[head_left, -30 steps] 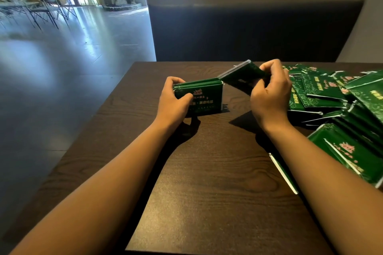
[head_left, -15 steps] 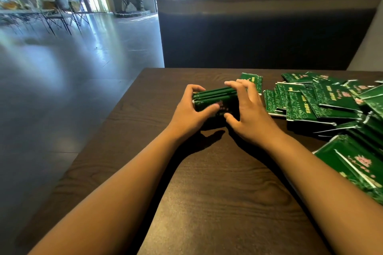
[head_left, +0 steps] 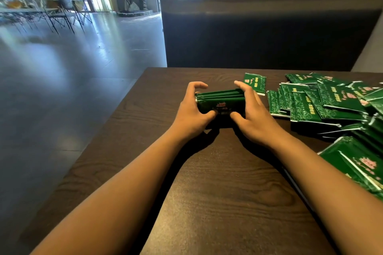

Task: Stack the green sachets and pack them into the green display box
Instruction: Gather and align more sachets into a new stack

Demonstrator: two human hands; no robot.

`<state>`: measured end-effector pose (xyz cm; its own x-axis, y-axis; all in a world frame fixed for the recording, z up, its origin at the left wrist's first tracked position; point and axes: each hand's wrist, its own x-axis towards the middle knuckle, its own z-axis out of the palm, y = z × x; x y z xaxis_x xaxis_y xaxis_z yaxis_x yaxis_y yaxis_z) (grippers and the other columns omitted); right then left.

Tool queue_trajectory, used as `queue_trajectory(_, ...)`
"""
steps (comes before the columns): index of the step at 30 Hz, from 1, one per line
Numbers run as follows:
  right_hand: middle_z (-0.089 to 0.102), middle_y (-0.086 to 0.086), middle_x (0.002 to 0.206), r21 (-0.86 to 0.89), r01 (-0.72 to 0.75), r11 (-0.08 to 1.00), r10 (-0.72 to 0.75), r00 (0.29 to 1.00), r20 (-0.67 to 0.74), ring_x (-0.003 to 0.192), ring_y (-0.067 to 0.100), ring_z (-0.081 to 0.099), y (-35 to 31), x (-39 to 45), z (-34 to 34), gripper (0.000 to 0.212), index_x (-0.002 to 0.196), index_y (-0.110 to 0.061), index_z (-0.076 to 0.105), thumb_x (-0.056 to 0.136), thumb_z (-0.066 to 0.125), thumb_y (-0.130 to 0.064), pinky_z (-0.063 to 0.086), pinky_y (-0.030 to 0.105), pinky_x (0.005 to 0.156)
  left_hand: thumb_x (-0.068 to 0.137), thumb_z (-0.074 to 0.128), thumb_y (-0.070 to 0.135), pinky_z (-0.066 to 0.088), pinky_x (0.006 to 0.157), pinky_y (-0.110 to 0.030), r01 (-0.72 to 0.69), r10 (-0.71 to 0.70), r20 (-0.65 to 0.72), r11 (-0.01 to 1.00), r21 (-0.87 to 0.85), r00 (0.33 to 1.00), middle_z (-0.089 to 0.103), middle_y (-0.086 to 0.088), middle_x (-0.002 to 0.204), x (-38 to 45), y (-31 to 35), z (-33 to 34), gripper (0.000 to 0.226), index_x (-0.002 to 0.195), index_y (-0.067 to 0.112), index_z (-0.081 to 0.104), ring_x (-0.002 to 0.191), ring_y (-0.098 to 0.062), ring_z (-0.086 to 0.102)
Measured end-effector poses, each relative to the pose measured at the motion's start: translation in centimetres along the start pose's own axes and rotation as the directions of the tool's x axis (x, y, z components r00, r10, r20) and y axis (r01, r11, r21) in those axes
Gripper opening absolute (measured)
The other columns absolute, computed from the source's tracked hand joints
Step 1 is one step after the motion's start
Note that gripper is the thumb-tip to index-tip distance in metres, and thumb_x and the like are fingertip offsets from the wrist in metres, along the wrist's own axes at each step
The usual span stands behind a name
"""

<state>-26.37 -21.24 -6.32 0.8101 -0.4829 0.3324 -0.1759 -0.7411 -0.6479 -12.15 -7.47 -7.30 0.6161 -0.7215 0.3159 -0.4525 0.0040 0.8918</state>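
A stack of green sachets stands on edge on the dark wooden table, held between both hands. My left hand grips its left end, thumb under the front face, fingers curled over the back. My right hand grips the right end the same way. One loose green sachet lies flat just behind my right hand. A spread pile of green sachets covers the table's right side. No green display box is in view.
More green sachets lie heaped at the right edge near my right forearm. A dark upholstered bench back stands beyond the table's far edge. To the left the table edge drops to a grey floor.
My right hand brought a bundle of sachets leftward and joined it to the stack in my left hand. Both hands now squeeze the combined stack from its two ends.
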Motion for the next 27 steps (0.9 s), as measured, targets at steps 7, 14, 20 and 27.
queue_trajectory(7, 0.018, 0.012, 0.166, -0.467, -0.055, 0.883, 0.073, 0.997, 0.021, 0.153, 0.028, 0.014, 1.5, 1.0, -0.1, 0.075, 0.16, -0.012, 0.017, 0.094, 0.051, -0.016, 0.02, 0.048, 0.124, 0.078, 0.076, 0.009, 0.062, 0.081, -0.06, 0.158, -0.192, -0.205, 0.972, -0.172, 0.96, 0.059, -0.004, 0.123, 0.5, -0.4, -0.8, 0.063, 0.115, 0.05, 0.046, 0.113, -0.03, 0.065)
queue_trajectory(14, -0.003, 0.02, 0.168, -0.647, -0.16, 0.746, 0.251, 0.967, 0.05, 0.156, 0.034, -0.003, 2.6, 3.8, 0.7, 0.072, 0.163, -0.015, 0.008, 0.103, 0.036, -0.045, 0.001, 0.047, 0.126, 0.081, 0.075, 0.002, 0.063, 0.089, -0.049, 0.141, -0.172, -0.202, 0.977, -0.159, 0.964, 0.056, -0.002, 0.124, 0.8, -1.0, -0.6, 0.063, 0.121, 0.041, 0.044, 0.117, -0.023, 0.062)
queue_trajectory(20, 0.019, 0.017, 0.166, -0.677, -0.216, 0.704, 0.392, 0.912, 0.116, 0.152, 0.036, 0.018, 3.3, 6.5, 0.3, 0.071, 0.159, -0.017, 0.025, 0.102, 0.029, -0.059, 0.01, 0.054, 0.125, 0.084, 0.075, 0.0, 0.063, 0.088, -0.048, 0.151, -0.188, -0.188, 0.97, -0.192, 0.964, 0.056, -0.003, 0.125, 1.0, -1.2, -0.8, 0.063, 0.125, 0.036, 0.043, 0.117, -0.022, 0.062)
queue_trajectory(27, 0.042, 0.018, 0.144, -0.697, -0.127, 0.706, 0.301, 0.944, 0.133, 0.133, 0.04, 0.037, 1.4, 5.1, -0.5, 0.067, 0.147, -0.02, 0.046, 0.096, 0.048, -0.063, 0.038, 0.05, 0.107, 0.083, 0.073, 0.0, 0.063, 0.089, -0.048, 0.135, -0.187, -0.262, 0.97, -0.201, 0.947, 0.058, 0.0, 0.121, 0.8, -1.0, -0.6, 0.06, 0.124, 0.033, 0.045, 0.115, -0.021, 0.063)
